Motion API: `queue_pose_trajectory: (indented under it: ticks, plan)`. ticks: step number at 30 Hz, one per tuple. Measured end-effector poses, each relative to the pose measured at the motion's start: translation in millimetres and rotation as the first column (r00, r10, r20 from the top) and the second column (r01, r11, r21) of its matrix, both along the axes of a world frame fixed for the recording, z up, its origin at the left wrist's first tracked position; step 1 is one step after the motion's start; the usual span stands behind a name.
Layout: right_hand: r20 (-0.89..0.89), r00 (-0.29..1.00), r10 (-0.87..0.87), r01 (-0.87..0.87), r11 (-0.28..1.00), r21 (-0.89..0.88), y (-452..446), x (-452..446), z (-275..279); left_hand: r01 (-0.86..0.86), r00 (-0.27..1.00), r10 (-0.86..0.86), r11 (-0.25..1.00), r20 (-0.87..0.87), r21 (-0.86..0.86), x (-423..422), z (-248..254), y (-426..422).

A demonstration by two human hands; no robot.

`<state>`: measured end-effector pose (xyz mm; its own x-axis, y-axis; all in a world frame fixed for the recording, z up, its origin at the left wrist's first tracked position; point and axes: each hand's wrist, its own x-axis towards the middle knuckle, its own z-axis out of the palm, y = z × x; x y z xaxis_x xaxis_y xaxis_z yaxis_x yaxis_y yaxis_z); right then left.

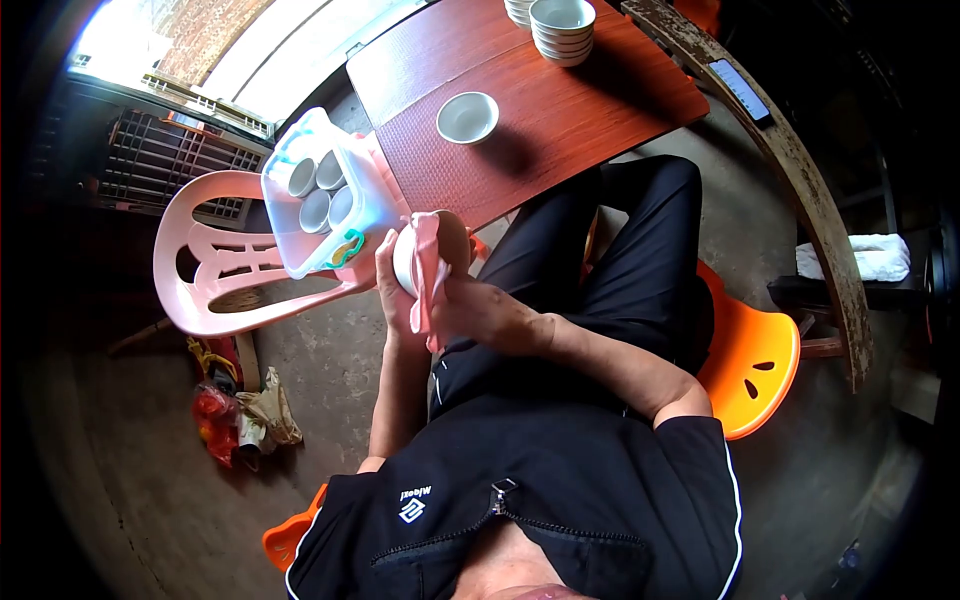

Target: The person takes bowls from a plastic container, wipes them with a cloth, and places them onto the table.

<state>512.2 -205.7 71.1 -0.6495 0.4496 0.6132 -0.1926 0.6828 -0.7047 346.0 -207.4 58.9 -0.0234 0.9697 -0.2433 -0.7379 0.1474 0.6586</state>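
Observation:
Above my lap, my left hand is closed around a white bowl, which is tilted on its side. A pink cloth lies folded over the bowl and hangs below it. My right hand is closed on the cloth, pressing it to the bowl; its fingertips are partly hidden. Just beyond my hands is a clear plastic bin with several grey-white cups or bowls inside. Another bowl stands upright on the red-brown table.
Stacked bowls stand at the table's far edge. The bin sits on a pink plastic chair. Beneath me is an orange seat. Bags lie on the floor at left. A curved wooden edge runs along the right, near a white towel.

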Motion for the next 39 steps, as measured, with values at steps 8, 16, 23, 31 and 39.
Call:
queue_pose_trajectory:
  ticks: [8,16,23,31,39]
  plan:
    - [0.040,0.993,-0.108,0.115,0.959,-0.260,2.1,-3.2,-2.7,-0.028,0.909,0.095,0.986,-0.406,0.167,18.2,46.1,1.1]
    - [0.045,0.930,-0.364,0.339,0.900,0.273,-10.3,-9.1,11.0,0.025,0.969,0.024,0.980,-0.244,0.197,6.8,30.6,0.3]
    - [-0.129,0.975,-0.179,0.085,0.845,-0.528,-2.3,6.3,34.8,0.071,0.836,0.085,0.963,-0.542,0.261,26.3,51.3,-1.4]
    - [-0.007,0.913,-0.408,0.375,0.831,0.411,9.7,-3.2,3.3,0.053,0.785,0.081,0.979,-0.615,0.198,10.2,64.5,7.4]
    - [-0.017,0.990,-0.142,0.118,0.881,-0.458,-12.6,-4.9,29.6,0.040,0.864,0.163,0.921,-0.477,0.387,8.1,60.5,6.4]
